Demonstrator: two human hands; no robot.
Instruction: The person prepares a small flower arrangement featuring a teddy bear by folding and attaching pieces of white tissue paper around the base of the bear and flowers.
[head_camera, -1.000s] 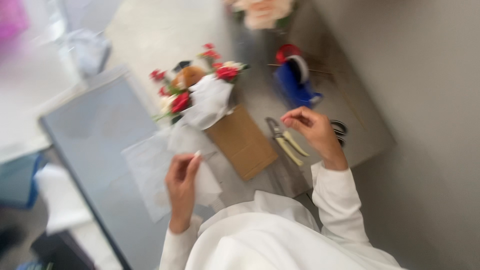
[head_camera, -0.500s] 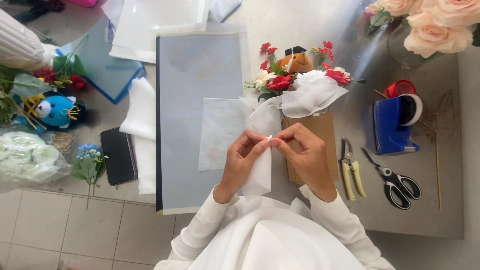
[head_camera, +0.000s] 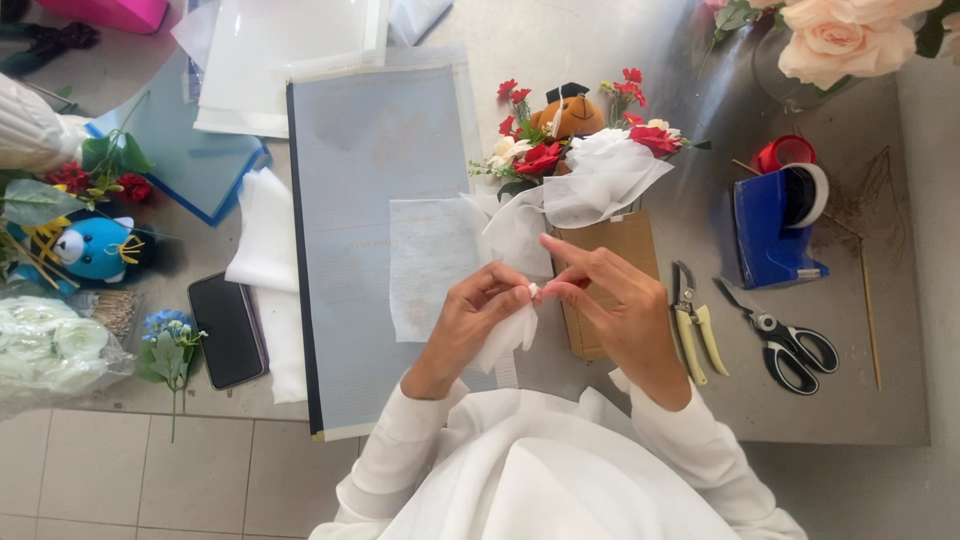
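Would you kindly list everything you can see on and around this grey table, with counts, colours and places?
small bouquet of red and white flowers with a brown plush toy: one, table centre, wrapped in white tissue
brown paper bag: one, under the bouquet
large pale blue board: one, left of the bouquet
blue tape dispenser: one, right side
yellow-handled pruners: one, right of the hands
black-handled scissors: one, beside the pruners
black phone: one, left edge
blue plush toy: one, far left
peach roses: several, top right
strip of white tissue: one, pinched by both hands
left hand: holding the tissue
right hand: holding the tissue
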